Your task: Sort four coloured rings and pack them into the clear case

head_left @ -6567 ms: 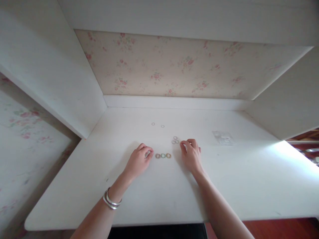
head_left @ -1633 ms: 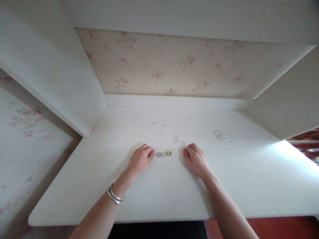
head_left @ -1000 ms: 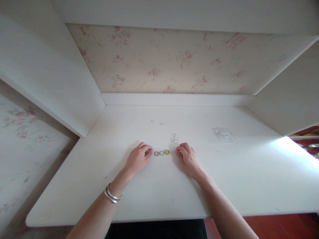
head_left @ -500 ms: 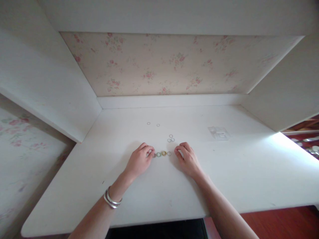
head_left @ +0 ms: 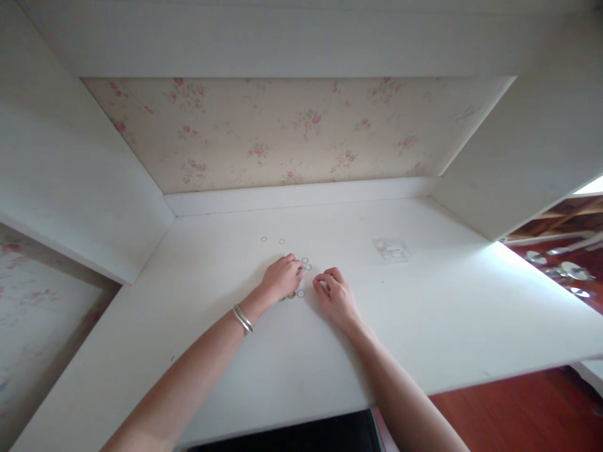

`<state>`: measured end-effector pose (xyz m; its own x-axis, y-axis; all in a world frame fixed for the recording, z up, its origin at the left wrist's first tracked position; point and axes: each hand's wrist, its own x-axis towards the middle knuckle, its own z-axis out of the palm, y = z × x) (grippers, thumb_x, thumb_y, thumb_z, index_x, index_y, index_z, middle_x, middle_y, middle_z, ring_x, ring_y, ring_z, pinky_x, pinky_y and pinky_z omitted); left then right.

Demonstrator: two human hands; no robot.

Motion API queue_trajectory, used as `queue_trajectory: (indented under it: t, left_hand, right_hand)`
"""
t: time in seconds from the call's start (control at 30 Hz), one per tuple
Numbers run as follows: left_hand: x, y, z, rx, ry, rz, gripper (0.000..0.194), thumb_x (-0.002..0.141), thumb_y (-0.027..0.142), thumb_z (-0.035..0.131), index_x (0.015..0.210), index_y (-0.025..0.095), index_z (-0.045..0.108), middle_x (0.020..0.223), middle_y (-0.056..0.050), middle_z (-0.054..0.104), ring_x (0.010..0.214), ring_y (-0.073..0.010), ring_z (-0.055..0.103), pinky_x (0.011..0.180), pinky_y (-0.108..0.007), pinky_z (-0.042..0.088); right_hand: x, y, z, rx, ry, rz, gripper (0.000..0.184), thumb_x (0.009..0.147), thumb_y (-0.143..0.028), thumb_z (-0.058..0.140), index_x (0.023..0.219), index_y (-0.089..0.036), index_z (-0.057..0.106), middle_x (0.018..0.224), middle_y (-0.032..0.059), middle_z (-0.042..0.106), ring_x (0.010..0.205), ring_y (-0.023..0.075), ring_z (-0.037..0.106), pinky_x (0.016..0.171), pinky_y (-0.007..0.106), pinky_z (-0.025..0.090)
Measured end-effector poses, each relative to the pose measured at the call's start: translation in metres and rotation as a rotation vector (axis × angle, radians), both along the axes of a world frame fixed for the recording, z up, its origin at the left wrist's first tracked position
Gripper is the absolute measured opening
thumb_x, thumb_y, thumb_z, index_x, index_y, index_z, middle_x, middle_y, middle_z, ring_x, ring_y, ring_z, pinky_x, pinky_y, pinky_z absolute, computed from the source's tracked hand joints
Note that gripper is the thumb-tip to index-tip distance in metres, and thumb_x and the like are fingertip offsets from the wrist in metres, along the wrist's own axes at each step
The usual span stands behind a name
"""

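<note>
My left hand (head_left: 284,276) is closed in a pinch over a small cluster of thin rings, its fingertips on one ring that they partly hide. Two pale rings, an upper ring (head_left: 305,260) and a lower ring (head_left: 308,267), show beside those fingertips. Just below the hand, a yellowish ring (head_left: 292,295) and a thin silver ring (head_left: 301,294) lie in a row, partly covered on the left. To the right, my right hand (head_left: 336,295) rests on the white desk with thumb and fingers pinched together; whatever is between them cannot be made out.
Farther back lie two more thin rings, a left one (head_left: 264,239) and a right one (head_left: 281,242). A clear plastic bag (head_left: 392,250) sits at the back right of the white desk (head_left: 424,314). Side panels and a flowered back wall (head_left: 301,138) enclose the desk.
My left hand has moved from the left end of the ring row up and right to the ring cluster. My right hand stays pinched near the row. The view has shifted.
</note>
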<state>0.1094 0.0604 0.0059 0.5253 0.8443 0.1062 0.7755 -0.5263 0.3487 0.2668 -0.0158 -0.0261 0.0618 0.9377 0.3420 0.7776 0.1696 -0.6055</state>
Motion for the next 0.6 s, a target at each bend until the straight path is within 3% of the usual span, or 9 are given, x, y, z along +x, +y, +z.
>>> queue_trajectory:
  t: [0.07, 0.27, 0.6]
  left_hand:
    - [0.003, 0.000, -0.002, 0.006, 0.007, 0.003, 0.016, 0.084, 0.026, 0.052, 0.088, 0.023, 0.068, 0.092, -0.004, 0.062, 0.087, -0.0175, 0.061, 0.077, -0.027, 0.046]
    - [0.005, 0.004, -0.002, -0.052, 0.001, 0.010, 0.018, 0.084, 0.020, 0.050, 0.081, 0.020, 0.068, 0.088, -0.006, 0.062, 0.086, -0.0175, 0.061, 0.080, -0.027, 0.046]
    - [-0.017, -0.012, 0.008, -0.097, -0.162, -0.012, 0.015, 0.086, 0.022, 0.051, 0.083, 0.019, 0.065, 0.089, -0.004, 0.062, 0.083, -0.0154, 0.060, 0.077, -0.025, 0.046]
  right_hand:
    - [0.000, -0.001, 0.002, 0.019, -0.015, 0.035, 0.020, 0.090, -0.029, 0.045, 0.091, -0.024, 0.063, 0.094, 0.0041, 0.056, 0.073, 0.0131, 0.056, 0.066, 0.025, 0.043]
    - [-0.001, -0.008, 0.005, 0.066, -0.199, 0.311, 0.019, 0.087, -0.021, 0.050, 0.091, -0.026, 0.068, 0.088, 0.0023, 0.058, 0.075, 0.0117, 0.055, 0.075, 0.027, 0.037]
    - [-0.002, -0.008, 0.005, 0.051, -0.255, 0.325, 0.021, 0.090, -0.023, 0.047, 0.096, -0.027, 0.067, 0.086, 0.0018, 0.060, 0.076, 0.0123, 0.056, 0.075, 0.028, 0.036]
